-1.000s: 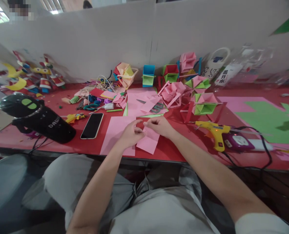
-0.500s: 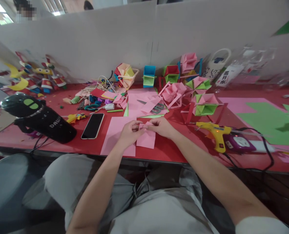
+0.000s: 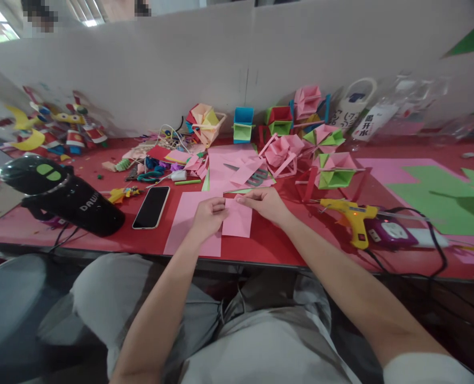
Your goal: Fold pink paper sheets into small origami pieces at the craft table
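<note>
pink paper (image 3: 237, 223) in a small square sits over the red table (image 3: 277, 245) in the head view, between the left hand (image 3: 208, 217) and the right hand (image 3: 269, 205). the right pinches its top edge; the left curls at its left side, its grip unclear. a larger sheet (image 3: 192, 240) lies under the left, near a phone (image 3: 151, 208).

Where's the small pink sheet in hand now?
Head view, centre: the small pink sheet is between left hand and right hand, just right of a larger pink sheet on the red table.
</note>
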A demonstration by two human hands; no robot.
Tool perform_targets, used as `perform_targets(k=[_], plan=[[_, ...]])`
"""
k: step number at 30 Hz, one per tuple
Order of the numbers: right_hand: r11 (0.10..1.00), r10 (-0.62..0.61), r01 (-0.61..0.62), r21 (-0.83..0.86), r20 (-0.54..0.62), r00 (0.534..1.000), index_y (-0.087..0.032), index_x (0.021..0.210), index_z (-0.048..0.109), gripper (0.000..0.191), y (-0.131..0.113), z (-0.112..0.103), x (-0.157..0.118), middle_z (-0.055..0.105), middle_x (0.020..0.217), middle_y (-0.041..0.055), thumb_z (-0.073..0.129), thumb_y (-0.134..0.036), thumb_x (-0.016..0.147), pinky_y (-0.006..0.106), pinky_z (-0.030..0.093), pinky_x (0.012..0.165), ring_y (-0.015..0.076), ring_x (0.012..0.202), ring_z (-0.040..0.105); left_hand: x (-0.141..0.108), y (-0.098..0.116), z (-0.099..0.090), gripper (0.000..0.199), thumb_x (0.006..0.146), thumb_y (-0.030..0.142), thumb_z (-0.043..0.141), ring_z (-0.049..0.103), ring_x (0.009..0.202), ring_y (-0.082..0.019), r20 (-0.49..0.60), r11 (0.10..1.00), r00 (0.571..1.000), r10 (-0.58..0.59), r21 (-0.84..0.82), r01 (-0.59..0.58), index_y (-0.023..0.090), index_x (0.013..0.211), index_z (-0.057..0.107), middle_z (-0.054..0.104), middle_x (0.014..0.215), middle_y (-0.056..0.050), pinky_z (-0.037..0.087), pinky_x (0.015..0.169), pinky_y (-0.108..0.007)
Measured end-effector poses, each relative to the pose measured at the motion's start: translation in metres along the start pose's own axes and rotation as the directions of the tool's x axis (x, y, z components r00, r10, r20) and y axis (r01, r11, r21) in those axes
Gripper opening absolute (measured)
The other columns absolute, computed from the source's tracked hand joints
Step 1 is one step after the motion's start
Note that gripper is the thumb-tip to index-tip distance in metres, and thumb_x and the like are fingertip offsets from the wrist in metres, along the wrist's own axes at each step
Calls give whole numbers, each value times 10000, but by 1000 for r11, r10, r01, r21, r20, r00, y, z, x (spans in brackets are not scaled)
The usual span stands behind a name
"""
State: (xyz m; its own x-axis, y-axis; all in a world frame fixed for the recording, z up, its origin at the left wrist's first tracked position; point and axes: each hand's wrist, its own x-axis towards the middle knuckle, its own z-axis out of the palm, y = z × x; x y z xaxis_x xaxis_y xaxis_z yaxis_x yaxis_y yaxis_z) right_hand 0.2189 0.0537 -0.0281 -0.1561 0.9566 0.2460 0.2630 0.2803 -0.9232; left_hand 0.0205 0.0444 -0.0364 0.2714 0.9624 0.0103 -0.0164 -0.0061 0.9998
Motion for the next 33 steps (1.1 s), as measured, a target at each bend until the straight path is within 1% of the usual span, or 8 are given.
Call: perform_targets(k=[2,6,10,13,18,22,26,33], plan=[[1000,3,-3,12,-14,1000,-161,800,776,320,1,-1,0,723,732,37,749,-478,759,276,445,606,144,638,586,0,0,-1,327,690,203,732,684,750,-167,24,1000,1000,-5,-26,6,138,1010,712,735,893,-76,546,700,-278],[1000,-16,15,2,50,999,-155,906,773,338,0,-3,1,697,737,19,670,-468,829,266,422,593,129,626,556,-1,4,-5,384,694,139,681,675,757,-150,27,999,999,-26,-23,27,131,1078,696,731,929,-84,528,679,-253],[1000,1,-2,13,53,999,-146,807,762,326,0,-4,1,677,680,19,725,-468,776,264,398,567,122,595,531,-3,10,-7,433,671,106,683,648,738,-130,40,999,999,-15,50,13,130,1103,683,705,888,-59,500,671,-234],[1000,26,-27,16,37,999,-148,757,758,321,-2,-4,0,636,601,4,765,-468,736,258,358,532,109,550,487,-5,12,-5,417,685,162,725,629,705,-129,21,994,999,-24,104,22,118,1095,669,670,782,-29,485,671,-241],[996,76,-75,44,-8,997,-146,645,680,365,-5,-3,-1,606,561,1,801,-487,691,254,353,513,104,519,477,-3,13,-4,347,664,232,774,600,683,-131,-18,980,999,29,200,-25,110,976,687,648,736,-13,480,667,-255],[988,86,-92,128,51,995,-175,675,623,422,-3,-3,1,586,590,-7,695,-577,781,271,421,560,126,550,519,0,9,-6,257,693,246,740,525,593,-107,-69,961,992,110,263,-88,132,920,697,568,640,30,443,592,-237],[951,157,-172,257,79,984,-195,726,604,481,0,-2,3,618,685,24,566,-660,842,301,472,617,162,637,578,3,3,-9,240,712,277,721,558,633,-119,-78,971,988,132,209,-113,146,912,693,621,709,4,451,602,-238],[996,7,-12,87,50,999,-181,714,591,367,-1,-2,3,553,682,-13,646,-524,831,282,417,664,132,658,498,1,8,-6,273,700,262,733,591,709,-135,-70,962,993,92,265,-71,141,939,680,684,873,-42,476,675,-262]])
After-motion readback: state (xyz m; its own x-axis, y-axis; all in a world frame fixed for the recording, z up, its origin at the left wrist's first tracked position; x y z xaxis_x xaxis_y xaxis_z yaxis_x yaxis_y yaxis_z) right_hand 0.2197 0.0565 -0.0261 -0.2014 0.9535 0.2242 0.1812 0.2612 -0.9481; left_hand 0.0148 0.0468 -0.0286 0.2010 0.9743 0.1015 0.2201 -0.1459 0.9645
